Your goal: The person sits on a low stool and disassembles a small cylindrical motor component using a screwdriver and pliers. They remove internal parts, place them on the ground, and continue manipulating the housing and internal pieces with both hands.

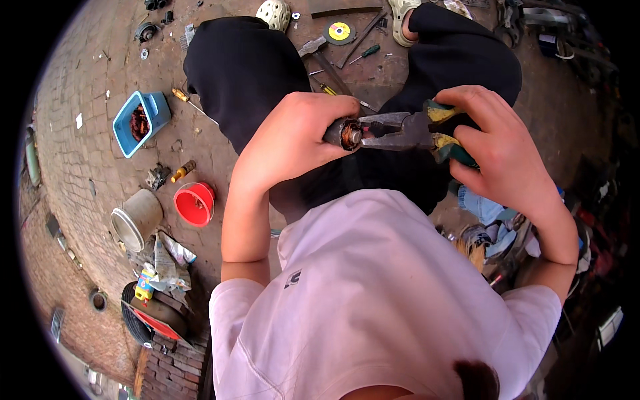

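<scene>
My left hand [290, 137] is closed around a dark cylindrical part with copper-coloured wire inside its end [348, 135], perhaps a motor piece; I cannot tell its exact kind. In my right hand [503, 150] is a pair of pliers [419, 131] with green and yellow handles. The fingers wrap round both handles, which stand spread. The plier jaws are parted and point left, their tips at the wire-filled end of the part. Whether they grip any wire cannot be made out. Both hands are above my lap, between my knees in black trousers.
On the brick floor at left stand a blue basin [158, 113] with reddish-brown scraps, a red bucket [208, 193] and a whitish bucket [148, 212]. A yellow-handled screwdriver [181, 95] lies by my left knee. Between my feet are a hammer [313, 47], a disc [339, 32] and a green-handled screwdriver [371, 51].
</scene>
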The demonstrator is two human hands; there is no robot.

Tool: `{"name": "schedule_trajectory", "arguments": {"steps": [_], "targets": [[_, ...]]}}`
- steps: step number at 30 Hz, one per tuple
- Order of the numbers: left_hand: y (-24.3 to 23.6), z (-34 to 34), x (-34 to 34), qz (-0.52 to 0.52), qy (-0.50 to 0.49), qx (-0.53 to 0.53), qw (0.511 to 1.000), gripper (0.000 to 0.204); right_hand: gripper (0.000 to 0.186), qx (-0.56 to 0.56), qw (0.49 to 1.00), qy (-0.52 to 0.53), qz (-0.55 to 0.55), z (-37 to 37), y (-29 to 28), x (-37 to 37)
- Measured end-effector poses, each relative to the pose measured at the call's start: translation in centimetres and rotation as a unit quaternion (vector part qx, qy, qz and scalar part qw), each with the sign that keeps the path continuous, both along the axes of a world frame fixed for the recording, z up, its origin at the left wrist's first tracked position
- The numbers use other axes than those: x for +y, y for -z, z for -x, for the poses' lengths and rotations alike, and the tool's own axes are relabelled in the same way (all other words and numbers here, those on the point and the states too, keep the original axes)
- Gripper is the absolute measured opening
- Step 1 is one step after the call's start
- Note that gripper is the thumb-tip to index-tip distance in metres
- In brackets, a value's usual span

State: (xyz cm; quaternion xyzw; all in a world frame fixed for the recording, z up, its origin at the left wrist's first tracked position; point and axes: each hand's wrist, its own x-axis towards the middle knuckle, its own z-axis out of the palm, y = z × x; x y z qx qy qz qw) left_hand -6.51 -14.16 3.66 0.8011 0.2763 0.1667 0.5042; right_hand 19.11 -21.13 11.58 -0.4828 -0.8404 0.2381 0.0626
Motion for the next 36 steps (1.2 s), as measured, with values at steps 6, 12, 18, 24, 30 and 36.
{"name": "schedule_trajectory", "arguments": {"steps": [6,12,18,24,30,36], "targets": [[2.0,0.5,0.3,-0.006,0.081,-0.039,0.996,0.023,0.020,0.031,0.996,-0.045,0.070,-0.5,0.9,1.2],[2.9,0.2,0.5,0.018,0.104,-0.027,0.994,0.021,0.020,-0.020,0.995,-0.080,0.049,-0.7,1.4,2.1],[4.0,0.3,0.8,0.072,0.077,-0.027,0.994,0.023,0.023,0.049,0.989,-0.027,0.139,-1.3,5.1,1.1],[7.1,2.7,3.6,0.124,-0.234,0.072,0.962,0.026,0.023,0.107,0.930,0.143,0.322,-1.8,17.9,2.7],[7.7,3.8,6.2,0.245,-0.487,-0.056,0.836,0.029,0.038,-0.162,0.852,0.399,0.299,0.2,38.6,4.0],[9.0,3.8,6.7,0.290,-0.540,-0.085,0.786,0.029,0.042,-0.111,0.846,0.517,0.070,7.6,42.4,2.4]]}}
